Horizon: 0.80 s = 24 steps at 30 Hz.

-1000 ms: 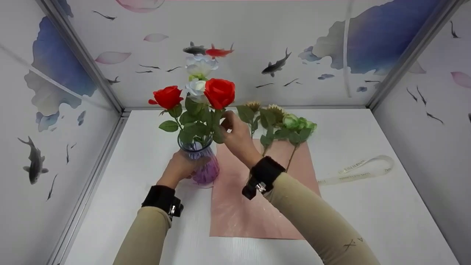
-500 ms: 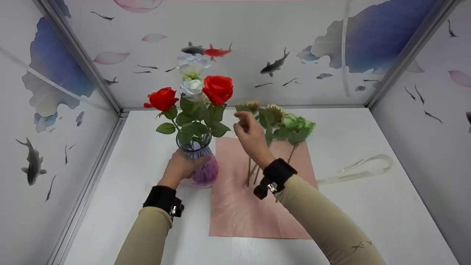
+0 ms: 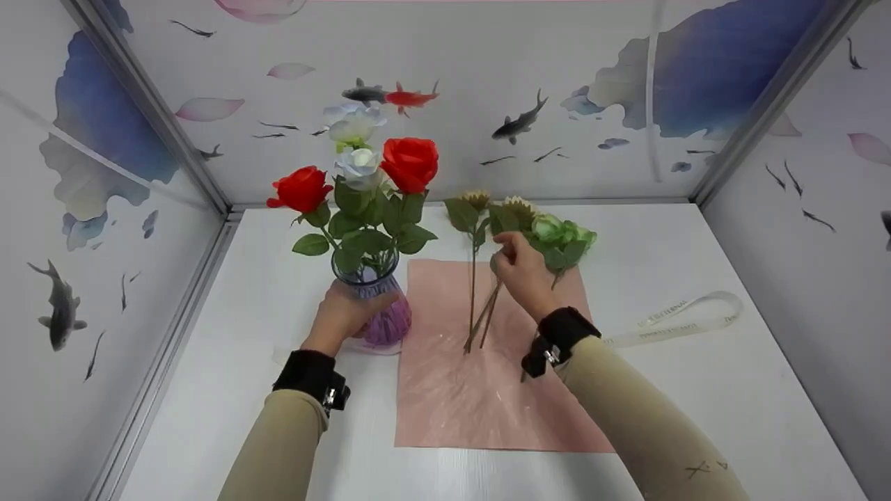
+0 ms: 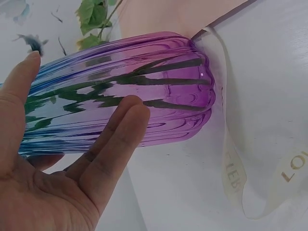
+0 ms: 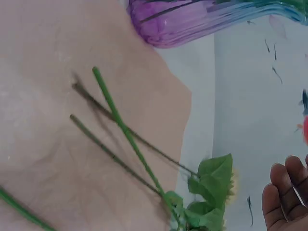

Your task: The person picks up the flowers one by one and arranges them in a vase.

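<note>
My left hand point(image 3: 341, 316) holds a blue-to-purple ribbed glass vase point(image 3: 386, 316) around its middle, thumb on one side and fingers on the other. Two red roses point(image 3: 411, 165) and white flowers point(image 3: 360, 167) stand in it, their dark stem ends visible through the glass vase point(image 4: 178, 96) in the left wrist view. Over the flowers lying to the right, my right hand point(image 3: 527, 277) hovers with loosely bent fingers and holds nothing. Among these are yellowish sunflower-like blooms point(image 3: 476, 200) and a green flower point(image 3: 562, 232). Crossed green stems point(image 5: 127, 130) show in the right wrist view.
A pink sheet of wrapping paper point(image 3: 445, 407) lies under the loose stems, right of the vase. Printed cream ribbon point(image 3: 724, 306) curls on the white table at the right. More ribbon point(image 4: 233, 173) lies by the vase base. Patterned walls enclose the table.
My right hand has left the leaves of the vase flowers and moved right to the lying flowers. The flowers in the vase have shifted slightly left; my left hand keeps its hold.
</note>
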Each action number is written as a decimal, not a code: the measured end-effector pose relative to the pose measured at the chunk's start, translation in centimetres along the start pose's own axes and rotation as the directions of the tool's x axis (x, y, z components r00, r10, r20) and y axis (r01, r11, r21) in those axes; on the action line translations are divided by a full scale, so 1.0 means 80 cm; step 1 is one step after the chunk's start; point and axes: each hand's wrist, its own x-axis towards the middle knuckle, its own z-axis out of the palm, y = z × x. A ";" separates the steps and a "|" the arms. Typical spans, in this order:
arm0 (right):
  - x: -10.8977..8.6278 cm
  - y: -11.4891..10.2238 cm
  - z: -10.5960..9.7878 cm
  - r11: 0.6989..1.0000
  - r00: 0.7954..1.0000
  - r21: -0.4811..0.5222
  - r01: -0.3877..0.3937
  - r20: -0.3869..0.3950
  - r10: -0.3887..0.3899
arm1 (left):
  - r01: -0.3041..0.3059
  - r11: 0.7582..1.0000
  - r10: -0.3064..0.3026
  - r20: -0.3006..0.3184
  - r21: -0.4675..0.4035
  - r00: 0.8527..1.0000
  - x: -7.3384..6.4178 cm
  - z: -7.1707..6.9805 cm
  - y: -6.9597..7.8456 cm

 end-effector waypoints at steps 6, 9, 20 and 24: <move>-0.005 0.032 -0.014 0.992 0.999 -0.127 -0.026 0.019 0.029 | 0.023 1.000 -0.023 0.000 -0.001 1.000 0.003 0.000 0.000; -0.007 0.044 -0.019 0.981 0.999 -0.192 -0.033 0.012 0.036 | 0.028 0.999 -0.028 -0.003 -0.018 1.000 0.002 0.000 0.000; -0.018 0.082 -0.038 0.928 0.998 -0.366 -0.065 -0.002 0.069 | -0.007 0.999 0.006 -0.017 -0.046 1.000 -0.001 0.003 0.000; -0.023 0.095 -0.045 0.908 0.993 -0.405 -0.110 -0.003 0.119 | -0.003 0.999 0.003 -0.014 -0.050 1.000 -0.002 0.002 -0.001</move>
